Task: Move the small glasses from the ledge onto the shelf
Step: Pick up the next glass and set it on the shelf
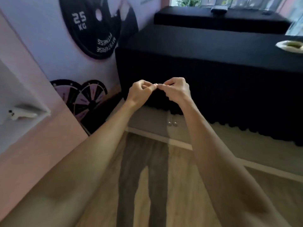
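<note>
Wood-grain flooring fills the near view, crossed by two bare forearms reaching forward. Beyond it, the left hand point(139, 93) and right hand point(176, 90) meet in mid-air, fingers curled in and fingertips point(155, 86) touching; both are loosely closed, and whether they pinch anything tiny between them cannot be told. No glass is in either hand. Past the hands stands a table draped in a black pleated cloth point(205, 76), with a pale dish point(290, 46) at its far right edge. Left of it, a wall mural shows a weight plate point(91, 27) marked 25 KG. Farthest away, a black raised ledge point(221, 20) runs under a window; clear shapes on it are blurred and may be the small glasses, though that is uncertain. No shelf can be picked out. Small glasses would likely be light, rigid, slippery and breakable, best gripped around the sides, not by the rim.
</note>
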Motion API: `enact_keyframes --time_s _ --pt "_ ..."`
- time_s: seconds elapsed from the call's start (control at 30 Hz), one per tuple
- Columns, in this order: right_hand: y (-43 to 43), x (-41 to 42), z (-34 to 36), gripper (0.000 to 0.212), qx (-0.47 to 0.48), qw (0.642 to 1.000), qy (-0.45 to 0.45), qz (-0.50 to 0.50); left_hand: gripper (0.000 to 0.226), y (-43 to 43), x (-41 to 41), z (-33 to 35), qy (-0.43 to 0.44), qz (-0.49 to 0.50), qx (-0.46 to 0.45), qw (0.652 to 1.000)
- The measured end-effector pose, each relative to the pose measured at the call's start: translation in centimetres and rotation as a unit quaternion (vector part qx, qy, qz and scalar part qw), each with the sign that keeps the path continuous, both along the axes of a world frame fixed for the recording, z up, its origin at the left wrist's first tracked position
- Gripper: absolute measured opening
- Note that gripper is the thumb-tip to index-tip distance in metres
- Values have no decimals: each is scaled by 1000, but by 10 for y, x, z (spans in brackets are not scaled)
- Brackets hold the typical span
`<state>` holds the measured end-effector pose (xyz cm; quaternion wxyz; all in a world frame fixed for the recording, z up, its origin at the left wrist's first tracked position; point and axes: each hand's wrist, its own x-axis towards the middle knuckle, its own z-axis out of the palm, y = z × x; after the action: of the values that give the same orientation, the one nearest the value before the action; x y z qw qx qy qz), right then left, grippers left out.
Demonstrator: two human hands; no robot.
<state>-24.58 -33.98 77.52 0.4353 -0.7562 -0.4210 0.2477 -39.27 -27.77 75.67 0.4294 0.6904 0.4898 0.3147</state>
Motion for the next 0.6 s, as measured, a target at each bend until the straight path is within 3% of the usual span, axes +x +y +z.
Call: enact_keyframes --time_s 0.3,0.6 --pt "12 90 -104 42 -94 994 16 -45 66 37 91 -113 50 -35 -71 996" --pt "117 131 -224 48 -183 980 47 -67 48 141 135 -234 82 -29 -159 983"
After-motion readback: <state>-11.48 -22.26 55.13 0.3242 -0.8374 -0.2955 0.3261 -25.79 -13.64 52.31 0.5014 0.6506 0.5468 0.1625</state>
